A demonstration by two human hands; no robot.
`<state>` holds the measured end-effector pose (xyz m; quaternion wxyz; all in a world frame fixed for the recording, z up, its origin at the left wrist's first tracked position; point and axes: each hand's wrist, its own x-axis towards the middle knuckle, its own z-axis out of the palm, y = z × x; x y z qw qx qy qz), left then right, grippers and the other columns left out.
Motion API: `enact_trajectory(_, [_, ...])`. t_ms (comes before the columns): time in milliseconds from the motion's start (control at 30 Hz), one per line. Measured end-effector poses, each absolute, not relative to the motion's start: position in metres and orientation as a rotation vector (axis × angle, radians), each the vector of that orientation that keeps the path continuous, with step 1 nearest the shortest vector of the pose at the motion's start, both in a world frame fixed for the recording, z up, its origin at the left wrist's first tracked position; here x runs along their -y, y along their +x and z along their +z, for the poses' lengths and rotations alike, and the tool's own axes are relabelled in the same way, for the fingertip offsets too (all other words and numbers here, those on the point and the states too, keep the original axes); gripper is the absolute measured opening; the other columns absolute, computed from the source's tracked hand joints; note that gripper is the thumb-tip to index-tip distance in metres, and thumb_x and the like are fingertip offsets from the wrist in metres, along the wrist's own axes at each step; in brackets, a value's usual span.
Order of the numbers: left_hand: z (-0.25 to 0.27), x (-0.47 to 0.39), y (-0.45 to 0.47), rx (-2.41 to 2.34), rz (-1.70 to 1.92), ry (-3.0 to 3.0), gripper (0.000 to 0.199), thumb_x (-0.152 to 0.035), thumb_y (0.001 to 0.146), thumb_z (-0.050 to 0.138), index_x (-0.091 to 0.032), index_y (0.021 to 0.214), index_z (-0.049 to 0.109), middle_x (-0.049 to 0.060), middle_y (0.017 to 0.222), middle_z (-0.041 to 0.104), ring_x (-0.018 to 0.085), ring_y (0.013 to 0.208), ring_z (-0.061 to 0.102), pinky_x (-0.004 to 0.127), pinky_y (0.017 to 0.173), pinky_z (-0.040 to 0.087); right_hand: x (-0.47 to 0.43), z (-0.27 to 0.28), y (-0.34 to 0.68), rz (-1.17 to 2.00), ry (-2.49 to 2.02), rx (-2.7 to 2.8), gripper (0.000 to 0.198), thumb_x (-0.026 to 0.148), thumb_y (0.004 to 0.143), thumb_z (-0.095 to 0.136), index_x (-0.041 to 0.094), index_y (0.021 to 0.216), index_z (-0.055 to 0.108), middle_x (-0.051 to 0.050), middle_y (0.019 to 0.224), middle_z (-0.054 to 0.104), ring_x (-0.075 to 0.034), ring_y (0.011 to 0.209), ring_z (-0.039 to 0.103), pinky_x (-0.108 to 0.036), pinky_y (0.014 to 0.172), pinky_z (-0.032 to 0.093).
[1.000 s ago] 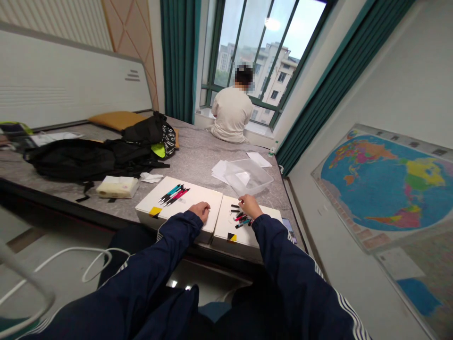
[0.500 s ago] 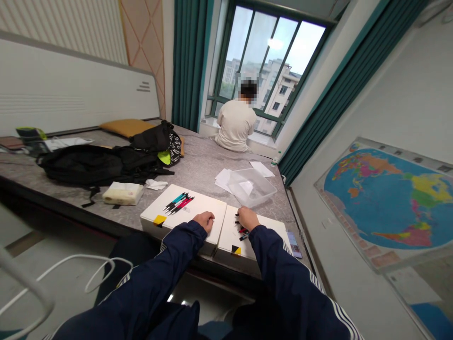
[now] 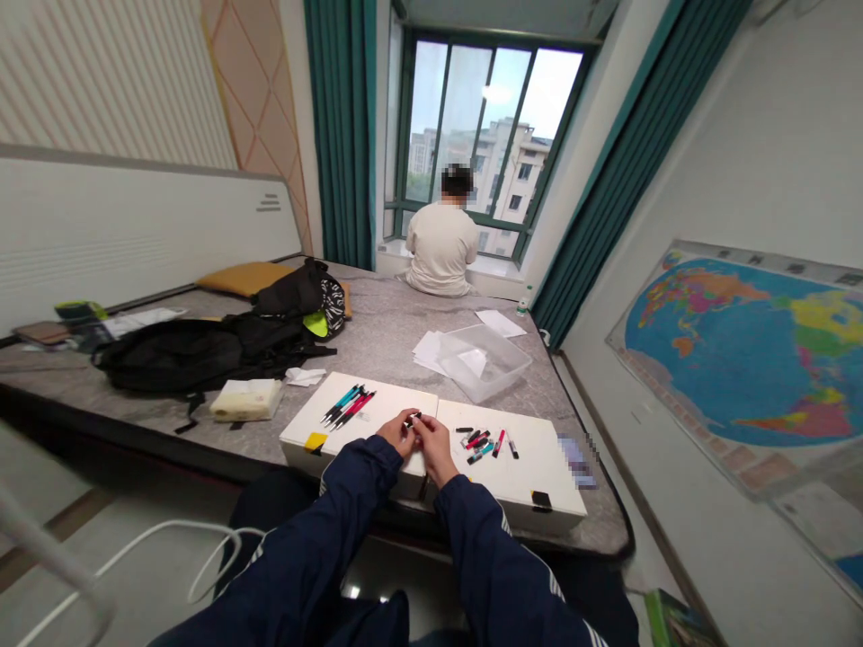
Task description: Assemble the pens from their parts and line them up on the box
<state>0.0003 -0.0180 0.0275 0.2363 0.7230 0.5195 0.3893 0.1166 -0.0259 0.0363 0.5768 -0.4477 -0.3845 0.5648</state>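
Observation:
My left hand (image 3: 397,434) and my right hand (image 3: 435,445) meet above the seam between two white boxes. Their fingertips pinch a small black pen part (image 3: 413,419), mostly hidden by the fingers. On the left white box (image 3: 303,429) lies a row of several pens (image 3: 347,407) with teal, black and red barrels. Loose short pen parts (image 3: 480,442) in black, red, teal and clear are scattered on the right white box (image 3: 539,449), right of my right hand.
Behind the boxes stands a clear plastic bin (image 3: 485,364) beside white papers (image 3: 431,350). A tissue pack (image 3: 246,400) and black backpack (image 3: 182,346) lie to the left. A phone (image 3: 576,460) lies at right. A person (image 3: 441,243) sits by the window, back turned.
My right hand has left the loose parts on the right box and moved left to meet my left hand, with a small black pen part now between the fingertips. The camera view has shifted.

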Motion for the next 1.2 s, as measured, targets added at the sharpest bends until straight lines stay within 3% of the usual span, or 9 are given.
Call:
enact_trajectory(133, [0.028, 0.018, 0.001, -1.416, 1.037, 1.983, 0.04, -0.025, 0.083, 0.052, -0.02, 0.122, 0.058, 0.004, 0.086, 0.071, 0.013, 0.062, 0.062, 0.024, 0.062, 0.051, 0.028, 0.034, 0.118, 1.293, -0.983, 0.915, 0.036, 0.04, 0.062, 0.078, 0.014, 0.085, 0.068, -0.004, 0.077, 0.069, -0.017, 0.07, 0.063, -0.025, 0.059, 0.048])
enact_trajectory(600, [0.022, 0.016, 0.003, -1.404, 1.083, 1.996, 0.04, -0.029, 0.083, 0.051, -0.02, 0.12, 0.06, 0.003, 0.084, 0.07, 0.01, 0.055, 0.057, 0.023, 0.056, 0.051, 0.026, 0.025, 0.124, 1.249, -0.953, 0.905, 0.035, 0.04, 0.066, 0.075, 0.013, 0.086, 0.068, -0.003, 0.075, 0.068, -0.013, 0.062, 0.058, -0.022, 0.055, 0.044])
enact_trajectory(900, [0.013, 0.01, 0.0, -1.314, 1.194, 2.043, 0.036, -0.028, 0.089, 0.048, -0.018, 0.119, 0.064, 0.008, 0.103, 0.071, 0.012, 0.064, 0.06, 0.026, 0.062, 0.052, 0.025, 0.024, 0.124, 1.242, -0.991, 0.912, 0.039, 0.042, 0.066, 0.073, 0.012, 0.09, 0.068, -0.004, 0.074, 0.067, -0.01, 0.056, 0.055, -0.021, 0.05, 0.042])
enact_trajectory(1067, [0.012, 0.007, -0.001, -1.306, 1.372, 2.081, 0.029, -0.024, 0.09, 0.048, -0.018, 0.111, 0.068, 0.006, 0.09, 0.07, 0.013, 0.071, 0.062, 0.026, 0.066, 0.051, 0.024, 0.029, 0.118, 1.254, -1.067, 0.812, 0.036, 0.042, 0.064, 0.075, 0.011, 0.082, 0.068, -0.002, 0.067, 0.065, -0.008, 0.047, 0.052, -0.02, 0.045, 0.04])
enact_trajectory(1200, [0.009, 0.004, -0.002, -1.292, 1.396, 2.07, 0.026, -0.023, 0.089, 0.051, -0.018, 0.108, 0.068, 0.005, 0.09, 0.07, 0.013, 0.07, 0.063, 0.024, 0.062, 0.051, 0.023, 0.031, 0.118, 1.271, -1.083, 0.802, 0.032, 0.039, 0.063, 0.076, 0.011, 0.079, 0.068, -0.002, 0.064, 0.065, -0.009, 0.047, 0.055, -0.02, 0.045, 0.044])
